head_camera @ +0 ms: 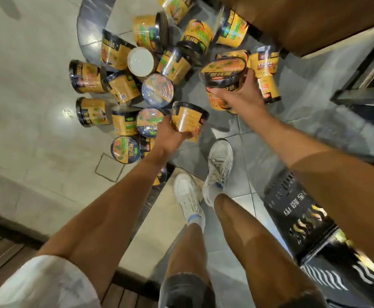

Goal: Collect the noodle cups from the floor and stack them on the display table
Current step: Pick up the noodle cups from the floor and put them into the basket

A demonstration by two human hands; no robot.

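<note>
Several yellow-and-black noodle cups point(123, 85) lie scattered on the tiled floor ahead of me, some on their sides, some lid up. My left hand point(170, 134) grips one cup point(188, 120) by its side, tilted, above the pile. My right hand point(239, 94) holds another cup point(224, 74) with its lid facing me, lifted off the floor. One more cup point(265, 74) stands just right of that hand. The display table is not clearly in view.
My two white shoes point(204, 185) stand on grey tiles behind the pile. A black crate with printed flames point(304, 218) sits at my right. A brown wooden unit point(304, 23) fills the top right. Dark wooden flooring point(1, 252) borders the lower left.
</note>
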